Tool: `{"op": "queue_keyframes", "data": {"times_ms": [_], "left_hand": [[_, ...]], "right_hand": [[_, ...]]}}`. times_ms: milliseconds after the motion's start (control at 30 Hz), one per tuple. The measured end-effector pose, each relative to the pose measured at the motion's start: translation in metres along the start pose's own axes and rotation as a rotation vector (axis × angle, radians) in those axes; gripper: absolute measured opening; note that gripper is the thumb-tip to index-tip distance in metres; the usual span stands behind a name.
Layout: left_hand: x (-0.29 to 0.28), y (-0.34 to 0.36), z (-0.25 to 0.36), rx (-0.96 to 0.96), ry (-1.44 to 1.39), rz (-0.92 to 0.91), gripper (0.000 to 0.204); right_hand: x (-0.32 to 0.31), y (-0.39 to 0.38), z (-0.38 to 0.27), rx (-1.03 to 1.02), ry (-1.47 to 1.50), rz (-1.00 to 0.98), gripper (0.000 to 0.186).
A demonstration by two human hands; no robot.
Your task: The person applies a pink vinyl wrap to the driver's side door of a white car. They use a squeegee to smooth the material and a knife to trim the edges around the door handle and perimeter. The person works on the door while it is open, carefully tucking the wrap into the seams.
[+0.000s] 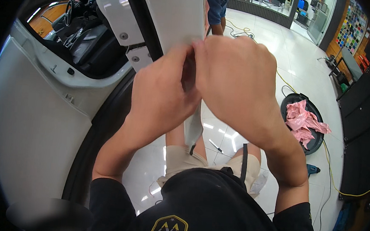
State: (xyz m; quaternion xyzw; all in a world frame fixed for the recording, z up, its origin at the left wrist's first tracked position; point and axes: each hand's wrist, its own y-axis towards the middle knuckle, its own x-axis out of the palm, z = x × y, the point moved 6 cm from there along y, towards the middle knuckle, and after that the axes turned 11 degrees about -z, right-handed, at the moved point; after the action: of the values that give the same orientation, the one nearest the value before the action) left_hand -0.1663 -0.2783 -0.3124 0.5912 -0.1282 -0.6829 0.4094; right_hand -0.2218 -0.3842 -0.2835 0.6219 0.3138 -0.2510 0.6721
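Note:
My left hand (pixel 163 92) and my right hand (pixel 235 76) meet at the edge of a white car door (pixel 166 9), both with curled fingers. Their fingertips are blurred and mostly hidden, so I cannot make out what they pinch. A narrow pink strip (pixel 207 9) shows along the door's edge above them. The door's lower edge (pixel 193 124) appears beneath my hands, and metal hinge plates (pixel 137 58) sit to their left.
The car's open doorway and seat (pixel 91 49) are at left. Another person's legs (pixel 218 10) stand beyond the door. On the floor are a black lid (pixel 288 105) holding crumpled pink material (pixel 300 119), a drill (pixel 312 169), cords and a pen (pixel 215 145). A dark panel (pixel 359 140) borders the right.

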Motion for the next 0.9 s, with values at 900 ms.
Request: {"op": "queue_keyframes", "data": {"times_ms": [900], "left_hand": [[-0.010, 0.027, 0.001, 0.032, -0.131, -0.190, 0.013]], "right_hand": [[0.017, -0.034, 0.091, 0.330, 1.318, -0.356, 0.059]]}}
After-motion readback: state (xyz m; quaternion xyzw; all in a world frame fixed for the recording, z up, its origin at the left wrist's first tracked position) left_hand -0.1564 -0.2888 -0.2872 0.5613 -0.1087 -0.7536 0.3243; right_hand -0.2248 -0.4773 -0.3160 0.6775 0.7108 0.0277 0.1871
